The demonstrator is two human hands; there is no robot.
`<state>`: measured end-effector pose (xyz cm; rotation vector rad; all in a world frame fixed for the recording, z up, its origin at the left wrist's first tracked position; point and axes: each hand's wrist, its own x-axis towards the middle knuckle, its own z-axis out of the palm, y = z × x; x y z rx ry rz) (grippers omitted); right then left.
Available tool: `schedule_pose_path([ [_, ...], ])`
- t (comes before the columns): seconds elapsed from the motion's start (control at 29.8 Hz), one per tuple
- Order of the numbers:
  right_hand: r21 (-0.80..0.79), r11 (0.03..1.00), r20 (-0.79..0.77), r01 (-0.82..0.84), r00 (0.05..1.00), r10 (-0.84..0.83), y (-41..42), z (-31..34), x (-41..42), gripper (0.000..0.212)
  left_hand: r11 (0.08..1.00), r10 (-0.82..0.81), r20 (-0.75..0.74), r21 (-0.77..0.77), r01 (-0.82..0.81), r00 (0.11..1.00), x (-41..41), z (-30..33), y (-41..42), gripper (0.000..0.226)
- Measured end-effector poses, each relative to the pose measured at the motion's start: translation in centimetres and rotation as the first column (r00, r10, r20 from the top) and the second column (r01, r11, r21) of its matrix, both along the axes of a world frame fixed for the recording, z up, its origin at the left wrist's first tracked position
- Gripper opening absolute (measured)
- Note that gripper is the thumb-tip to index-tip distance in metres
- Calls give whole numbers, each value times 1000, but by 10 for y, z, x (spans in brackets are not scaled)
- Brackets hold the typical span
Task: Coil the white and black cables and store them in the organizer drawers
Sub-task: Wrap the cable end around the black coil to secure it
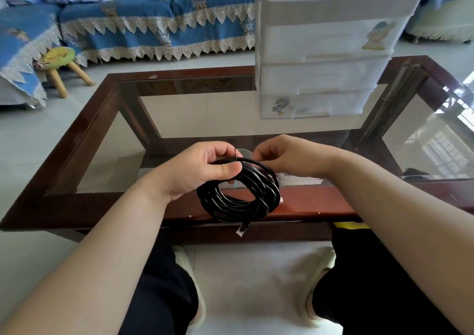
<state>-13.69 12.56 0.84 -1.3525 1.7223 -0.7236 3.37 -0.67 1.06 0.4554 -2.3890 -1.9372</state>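
Observation:
A black cable [238,196] is wound into a round coil and hangs over the near edge of the table. A clear plug [241,230] dangles from its bottom. My left hand [202,168] grips the top of the coil, thumb across the strands. My right hand [284,155] has its fingers curled at the coil's upper right, pinching a thin black tie that sticks up between the hands. The white organizer [325,52] with three shut drawers stands at the table's far right. No white cable is in view.
A glass-topped table with a dark wooden frame [84,139] fills the middle. A blue-covered sofa [154,16] runs along the back, with a small wooden stool [60,64] on the floor at left. My knees and slippers are below the table edge.

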Motion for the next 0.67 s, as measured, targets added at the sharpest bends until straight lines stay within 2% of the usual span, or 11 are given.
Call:
schedule_pose_path([
  [0.07, -85, 995, -52, 58, 997, -62, -1, -2, 3, 10, 1000, -20, 5, 1, 20, 1000, -1, 0, 2, 22],
  [0.17, -301, 950, -234, 83, 959, -158, -2, -3, 10, 7, 1000, -1, 19, 26, 1, 1000, -1, 0, 2, 21],
  [0.3, -470, 882, -422, -30, 886, -194, 1, -6, 19, 7, 998, 9, 51, 63, -12, 999, 0, -3, 2, 23],
  [0.4, -532, 838, -555, -121, 797, -237, 4, -5, 21, 15, 996, 17, 31, 88, -19, 999, 2, -5, 5, 24],
  [0.47, -527, 847, -520, -67, 814, -260, 4, -4, 23, 11, 996, 31, -16, 79, -30, 999, 3, -3, 7, 24],
  [0.57, -471, 875, -349, 109, 889, -298, 2, -4, 25, 8, 996, 66, -90, 64, -60, 994, 2, -1, 9, 13],
  [0.67, -451, 876, -275, 173, 907, -321, 1, -5, 29, 10, 993, 82, -90, 92, -74, 993, 2, 0, 8, 19],
])
